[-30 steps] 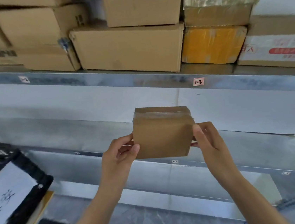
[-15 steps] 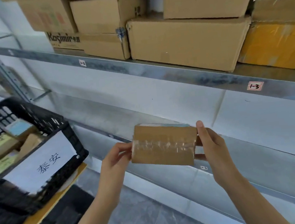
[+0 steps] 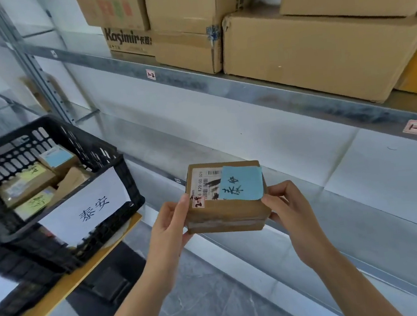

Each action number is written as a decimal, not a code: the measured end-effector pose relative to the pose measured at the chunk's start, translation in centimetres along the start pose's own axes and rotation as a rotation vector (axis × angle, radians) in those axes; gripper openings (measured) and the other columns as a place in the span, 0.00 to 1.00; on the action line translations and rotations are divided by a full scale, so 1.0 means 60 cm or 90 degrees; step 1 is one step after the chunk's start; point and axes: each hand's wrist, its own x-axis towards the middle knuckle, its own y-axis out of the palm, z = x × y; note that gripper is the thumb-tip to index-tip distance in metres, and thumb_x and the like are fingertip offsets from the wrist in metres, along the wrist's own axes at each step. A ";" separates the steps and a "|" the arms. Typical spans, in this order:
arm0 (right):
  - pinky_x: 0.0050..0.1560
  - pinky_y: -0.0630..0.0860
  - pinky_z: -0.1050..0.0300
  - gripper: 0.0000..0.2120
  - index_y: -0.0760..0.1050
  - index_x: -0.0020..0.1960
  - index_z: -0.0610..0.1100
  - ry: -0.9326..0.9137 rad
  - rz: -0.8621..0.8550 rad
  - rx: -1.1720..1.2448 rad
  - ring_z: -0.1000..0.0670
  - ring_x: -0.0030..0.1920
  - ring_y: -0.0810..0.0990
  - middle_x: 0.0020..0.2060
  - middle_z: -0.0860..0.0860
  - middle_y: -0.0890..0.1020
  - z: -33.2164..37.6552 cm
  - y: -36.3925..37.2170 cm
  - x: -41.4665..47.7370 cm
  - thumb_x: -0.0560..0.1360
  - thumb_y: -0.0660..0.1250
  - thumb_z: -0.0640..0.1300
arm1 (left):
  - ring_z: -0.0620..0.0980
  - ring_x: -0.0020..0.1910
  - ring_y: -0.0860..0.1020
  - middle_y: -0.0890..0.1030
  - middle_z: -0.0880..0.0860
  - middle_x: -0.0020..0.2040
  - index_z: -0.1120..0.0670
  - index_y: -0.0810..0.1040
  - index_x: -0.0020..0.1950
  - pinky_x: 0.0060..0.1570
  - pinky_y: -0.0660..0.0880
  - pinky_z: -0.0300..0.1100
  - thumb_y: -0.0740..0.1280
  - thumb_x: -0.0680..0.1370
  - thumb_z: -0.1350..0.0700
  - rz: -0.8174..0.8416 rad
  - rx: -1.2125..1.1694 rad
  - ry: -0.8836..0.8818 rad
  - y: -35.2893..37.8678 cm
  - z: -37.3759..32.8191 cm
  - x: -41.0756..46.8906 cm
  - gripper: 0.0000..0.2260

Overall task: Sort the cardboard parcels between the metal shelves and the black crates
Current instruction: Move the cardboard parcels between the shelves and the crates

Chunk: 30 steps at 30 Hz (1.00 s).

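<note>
I hold a small cardboard parcel [image 3: 225,213] in front of me, its top face up, with a white shipping label and a blue handwritten note stuck on it. My left hand [image 3: 169,223] grips its left side and my right hand [image 3: 288,209] grips its right side. To the left stands a black crate [image 3: 114,166] with a white paper sign on its front; several small parcels with blue and yellow notes lie inside. Behind runs the metal shelf [image 3: 259,84], tagged 1-2 and 1-3.
Large cardboard boxes [image 3: 319,49] crowd the upper shelf, one printed "Kasimir". The crate rests on a wooden board [image 3: 68,283] with more black crates under it. A lower shelf level [image 3: 363,207] runs behind the parcel. Grey tiled floor lies below.
I have turned the parcel over from its taped side until its labelled top faces me. My view has swung left, bringing the black crate further into sight.
</note>
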 end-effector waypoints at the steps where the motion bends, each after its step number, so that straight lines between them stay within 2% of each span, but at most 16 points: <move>1: 0.47 0.81 0.59 0.07 0.72 0.48 0.45 -0.003 0.009 0.001 0.55 0.50 0.82 0.44 0.57 0.84 0.003 0.009 -0.002 0.79 0.67 0.47 | 0.50 0.54 0.83 0.85 0.50 0.51 0.49 0.77 0.47 0.62 0.77 0.53 0.69 0.68 0.34 -0.002 -0.006 0.006 -0.006 -0.002 0.001 0.20; 4: 0.49 0.83 0.55 0.23 0.70 0.47 0.43 0.006 0.013 0.013 0.55 0.49 0.83 0.45 0.51 0.84 0.020 0.044 -0.002 0.71 0.63 0.63 | 0.51 0.52 0.84 0.86 0.52 0.51 0.53 0.74 0.48 0.63 0.75 0.52 0.72 0.68 0.38 0.006 -0.039 0.018 -0.033 -0.012 0.003 0.21; 7: 0.48 0.84 0.50 0.32 0.72 0.50 0.37 0.021 0.019 -0.025 0.52 0.49 0.84 0.45 0.49 0.85 0.044 0.088 0.012 0.67 0.62 0.67 | 0.51 0.49 0.85 0.86 0.53 0.49 0.55 0.75 0.50 0.61 0.76 0.55 0.74 0.67 0.39 -0.023 -0.044 0.042 -0.077 -0.028 0.001 0.23; 9: 0.42 0.84 0.54 0.29 0.70 0.46 0.37 0.034 0.057 -0.007 0.51 0.47 0.85 0.42 0.49 0.86 0.059 0.123 0.023 0.66 0.67 0.64 | 0.52 0.49 0.85 0.86 0.55 0.48 0.52 0.76 0.46 0.60 0.77 0.57 0.75 0.68 0.40 -0.053 -0.040 0.069 -0.117 -0.046 0.004 0.19; 11: 0.41 0.82 0.57 0.26 0.71 0.48 0.39 0.045 0.113 0.013 0.51 0.48 0.86 0.43 0.49 0.86 0.072 0.164 0.033 0.66 0.71 0.61 | 0.55 0.50 0.84 0.86 0.55 0.49 0.49 0.77 0.42 0.60 0.77 0.58 0.76 0.69 0.40 -0.078 -0.025 0.092 -0.161 -0.069 0.010 0.15; 15: 0.51 0.82 0.50 0.36 0.74 0.61 0.46 0.089 0.251 -0.005 0.51 0.53 0.85 0.51 0.49 0.86 0.096 0.254 0.059 0.61 0.78 0.66 | 0.56 0.51 0.84 0.86 0.55 0.49 0.48 0.78 0.41 0.56 0.79 0.54 0.75 0.67 0.40 -0.112 -0.011 0.132 -0.255 -0.110 0.020 0.14; 16: 0.52 0.82 0.50 0.36 0.75 0.62 0.48 0.097 0.302 -0.014 0.51 0.54 0.85 0.53 0.50 0.86 0.104 0.277 0.067 0.62 0.76 0.66 | 0.55 0.50 0.85 0.86 0.54 0.49 0.48 0.78 0.41 0.56 0.79 0.54 0.75 0.67 0.40 -0.112 -0.007 0.136 -0.277 -0.119 0.023 0.14; 19: 0.50 0.82 0.51 0.25 0.79 0.62 0.55 0.109 0.424 -0.020 0.49 0.55 0.84 0.55 0.50 0.85 0.128 0.345 0.084 0.67 0.73 0.62 | 0.51 0.49 0.84 0.86 0.53 0.48 0.47 0.80 0.42 0.59 0.78 0.52 0.73 0.67 0.40 -0.113 -0.001 0.143 -0.341 -0.143 0.038 0.13; 22: 0.50 0.82 0.46 0.26 0.80 0.63 0.54 0.126 0.502 -0.014 0.46 0.55 0.84 0.57 0.46 0.84 0.145 0.409 0.096 0.67 0.75 0.61 | 0.51 0.51 0.83 0.86 0.52 0.49 0.49 0.83 0.48 0.59 0.76 0.49 0.71 0.68 0.37 -0.136 -0.011 0.147 -0.402 -0.169 0.061 0.18; 24: 0.53 0.81 0.43 0.24 0.80 0.63 0.55 0.125 0.560 -0.010 0.42 0.58 0.82 0.59 0.44 0.83 0.151 0.449 0.099 0.69 0.75 0.60 | 0.50 0.51 0.84 0.86 0.51 0.50 0.46 0.84 0.49 0.56 0.77 0.46 0.70 0.68 0.36 -0.144 -0.020 0.157 -0.441 -0.185 0.078 0.18; 27: 0.56 0.80 0.41 0.20 0.81 0.61 0.55 0.130 0.574 -0.010 0.39 0.61 0.80 0.59 0.43 0.83 0.153 0.506 0.107 0.70 0.74 0.58 | 0.47 0.51 0.84 0.86 0.50 0.50 0.44 0.85 0.51 0.53 0.76 0.42 0.70 0.70 0.35 -0.155 -0.014 0.168 -0.496 -0.202 0.101 0.17; 30: 0.59 0.80 0.44 0.24 0.82 0.61 0.53 0.138 0.564 -0.046 0.41 0.61 0.80 0.58 0.43 0.83 0.150 0.558 0.113 0.67 0.74 0.60 | 0.46 0.52 0.84 0.86 0.49 0.51 0.43 0.85 0.52 0.53 0.74 0.40 0.70 0.70 0.33 -0.163 0.005 0.174 -0.546 -0.208 0.122 0.19</move>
